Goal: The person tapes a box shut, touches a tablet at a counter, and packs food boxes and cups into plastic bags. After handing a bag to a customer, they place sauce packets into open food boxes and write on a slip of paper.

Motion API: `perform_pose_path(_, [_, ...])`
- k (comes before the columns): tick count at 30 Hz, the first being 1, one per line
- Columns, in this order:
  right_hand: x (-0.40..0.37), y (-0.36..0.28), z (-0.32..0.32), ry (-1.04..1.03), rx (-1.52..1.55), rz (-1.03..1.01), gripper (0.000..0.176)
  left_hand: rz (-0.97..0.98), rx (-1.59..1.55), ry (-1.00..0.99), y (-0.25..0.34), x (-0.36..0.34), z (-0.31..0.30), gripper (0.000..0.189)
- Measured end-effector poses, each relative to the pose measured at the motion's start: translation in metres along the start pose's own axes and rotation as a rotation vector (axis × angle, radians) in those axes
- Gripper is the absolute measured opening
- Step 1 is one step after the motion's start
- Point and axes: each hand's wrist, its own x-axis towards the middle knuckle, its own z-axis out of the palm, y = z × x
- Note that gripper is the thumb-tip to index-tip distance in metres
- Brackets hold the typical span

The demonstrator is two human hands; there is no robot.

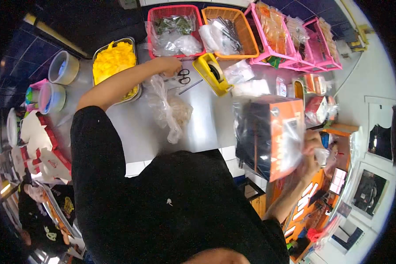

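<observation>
Clamping clear bag (pixel 291 156) around orange-and-black box (pixel 256 127) in right hand (pixel 313 152). Holding left hand (pixel 170 66) just beside scissors (pixel 184 80), near red basket (pixel 176 7); can't tell its grip.

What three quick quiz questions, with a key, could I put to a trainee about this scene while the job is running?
1. Which of the person's hands grips the bag around the orange-and-black box?
2. True or false: the scissors lie inside the red basket.
3. Which basket stands just right of the red basket? A) a green one, B) an orange one, C) a white one.

Key:
1. The right hand.
2. False; they lie on the metal table, near the yellow tape dispenser.
3. B, the orange basket.
</observation>
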Motion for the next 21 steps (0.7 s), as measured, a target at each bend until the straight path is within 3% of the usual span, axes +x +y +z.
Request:
perform_pose_path(2, [-0.015, -0.002, -0.02, 0.17, -0.11, 0.076, 0.037, -0.048, 0.104, 0.012, -0.008, 0.015, 0.022, 0.019])
perform_pose_path(4, [-0.019, -0.002, -0.026, 0.194, -0.111, 0.083, 0.033, 0.21, 0.282, 0.521, -0.005, 0.009, 0.039, 0.012])
perform_pose_path(6, [-0.025, -0.001, -0.02, 0.247, -0.124, 0.144, 0.03, 0.152, 0.385, 0.527, -0.003, 0.014, 0.049, 0.012])
perform_pose_path(7, [-0.019, 0.0, -0.011, 0.066, -0.006, 0.051, 0.008, 0.126, 0.345, 0.544, -0.004, 0.02, 0.057, 0.013])
perform_pose_path(10, [-0.022, 0.011, 0.022, 0.086, 0.052, 0.126, 0.012, 0.036, 0.261, 0.527, 0.004, 0.012, 0.058, 0.013])
perform_pose_path(11, [-0.039, 0.011, 0.034, 0.356, 0.055, 0.374, 0.017, -0.016, 0.215, 0.504, 0.011, 0.008, 0.052, 0.013])
perform_pose_path(14, [-0.051, 0.034, 0.057, 0.282, 0.017, 0.396, 0.016, -0.062, 0.164, 0.406, 0.022, -0.008, 0.03, 0.015])
perform_pose_path(17, [-0.055, 0.06, 0.092, 0.217, 0.161, 0.192, 0.016, -0.02, 0.156, 0.408, 0.016, -0.005, 0.033, 0.015])
perform_pose_path(21, [-0.063, 0.058, 0.117, 0.098, 0.065, 0.471, 0.016, -0.007, 0.182, 0.473, 0.02, -0.009, 0.036, 0.013])
